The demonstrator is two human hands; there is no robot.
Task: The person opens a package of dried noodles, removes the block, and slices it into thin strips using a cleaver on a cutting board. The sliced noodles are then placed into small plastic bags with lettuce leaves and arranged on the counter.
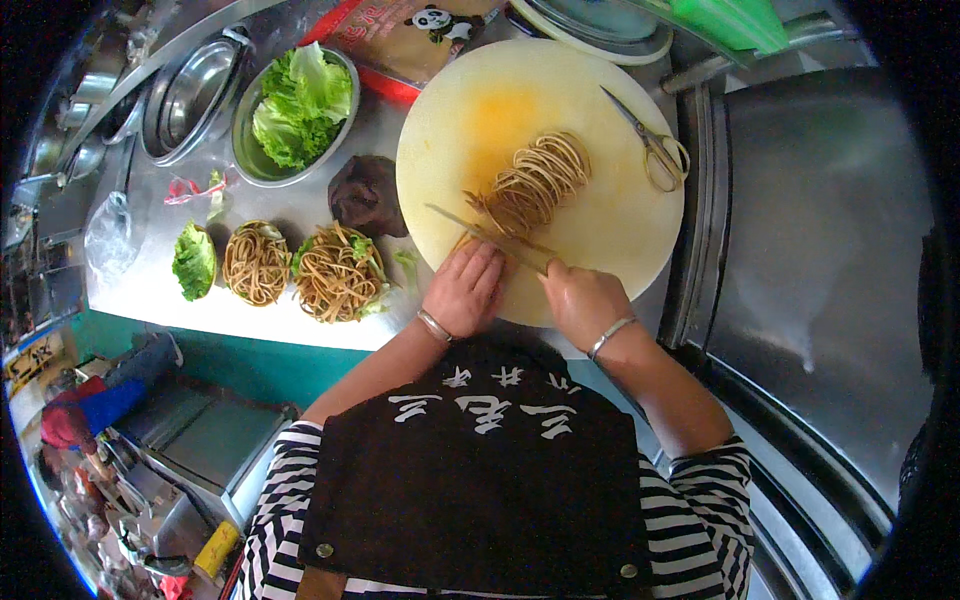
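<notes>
My right hand (587, 300) grips the handle of a knife (495, 238), whose blade points to the upper left over a round white cutting board (630, 232). Pressed down at the board's lower left edge, my left hand (466, 289) lies just below the blade, with brown food partly hidden under its fingers. Beyond the knife is a row of thin brown strips (544, 176), bunched in curved slices. Scissors (651, 142) lie at the board's right side. An orange stain marks the board's upper part.
Left of the board stand a bowl of lettuce (244, 142), a dark crumpled bag (366, 196), two heaps of brown strips (256, 264) (339, 274) on lettuce, and a smaller lettuce portion (194, 262). Metal bowls (187, 97) and a plastic bag (111, 238) lie farther left; a panda-printed package (405, 37) lies behind.
</notes>
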